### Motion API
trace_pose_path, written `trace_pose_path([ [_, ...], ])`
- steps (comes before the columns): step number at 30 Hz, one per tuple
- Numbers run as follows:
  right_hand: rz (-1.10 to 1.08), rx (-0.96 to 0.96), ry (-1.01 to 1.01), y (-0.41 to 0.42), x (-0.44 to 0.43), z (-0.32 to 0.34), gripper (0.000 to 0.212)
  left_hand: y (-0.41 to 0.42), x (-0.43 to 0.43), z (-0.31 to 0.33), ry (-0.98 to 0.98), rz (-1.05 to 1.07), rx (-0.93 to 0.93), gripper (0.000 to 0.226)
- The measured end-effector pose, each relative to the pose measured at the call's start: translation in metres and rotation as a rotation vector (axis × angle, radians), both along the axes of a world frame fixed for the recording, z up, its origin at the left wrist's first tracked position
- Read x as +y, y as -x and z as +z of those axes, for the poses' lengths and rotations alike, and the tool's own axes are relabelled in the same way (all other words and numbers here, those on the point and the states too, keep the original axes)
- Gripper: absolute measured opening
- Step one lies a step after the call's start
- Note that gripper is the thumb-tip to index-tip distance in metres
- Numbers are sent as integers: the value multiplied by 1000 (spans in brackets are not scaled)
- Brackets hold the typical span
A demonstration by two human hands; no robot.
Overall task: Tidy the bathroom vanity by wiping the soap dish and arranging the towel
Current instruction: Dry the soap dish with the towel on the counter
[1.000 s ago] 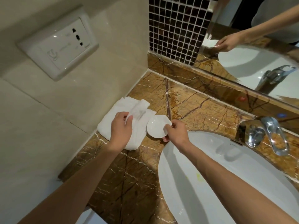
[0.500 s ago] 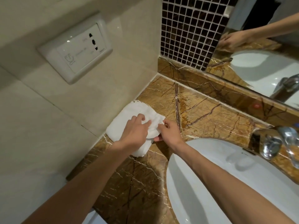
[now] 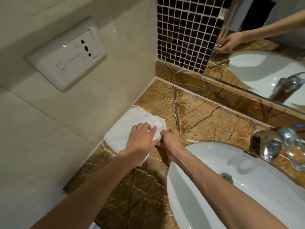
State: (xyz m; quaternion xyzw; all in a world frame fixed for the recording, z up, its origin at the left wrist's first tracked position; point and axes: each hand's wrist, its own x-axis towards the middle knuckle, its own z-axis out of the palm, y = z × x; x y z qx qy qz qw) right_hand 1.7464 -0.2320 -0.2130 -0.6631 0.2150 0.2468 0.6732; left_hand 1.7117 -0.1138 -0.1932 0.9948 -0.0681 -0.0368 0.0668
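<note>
A white towel (image 3: 125, 128) lies on the brown marble counter (image 3: 206, 119) against the left wall. My left hand (image 3: 140, 141) presses a fold of the towel down over the spot where the small white soap dish sat; the dish is hidden under the cloth and hands. My right hand (image 3: 170, 141) sits just right of it, fingers curled at the towel's edge, apparently gripping the covered dish. The two hands touch.
A white oval basin (image 3: 247, 195) fills the lower right, with a chrome tap (image 3: 280, 146) behind it. A mirror (image 3: 272, 55) and dark mosaic tiles (image 3: 184, 30) rise at the back. A wall socket (image 3: 69, 58) is on the left wall.
The towel was drawn over the soap dish, which showed bare one second ago. Both hands have closed together on it; the view has shifted slightly.
</note>
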Motion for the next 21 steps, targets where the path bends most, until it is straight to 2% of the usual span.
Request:
trace_pose_path([
  [3, 19, 86, -90, -1, -3, -1, 17, 4, -6, 1, -10, -36, 6, 46],
  [7, 65, 147, -246, -9, -8, 6, 21, 11, -7, 5, 25, -117, -119, 33],
  [9, 134, 135, -227, -16, -10, 11, 13, 15, 0, 0, 78, -138, -154, 39],
  [12, 223, 104, -75, -22, -13, 15, 31, 20, 9, -3, 144, -109, -113, 43],
  [17, 219, 35, -97, -20, -17, 13, 19, 22, 8, -7, 165, -71, -197, 29],
  [21, 195, 16, -124, -14, -15, 10, 19, 21, -3, -12, 142, -10, -226, 38],
])
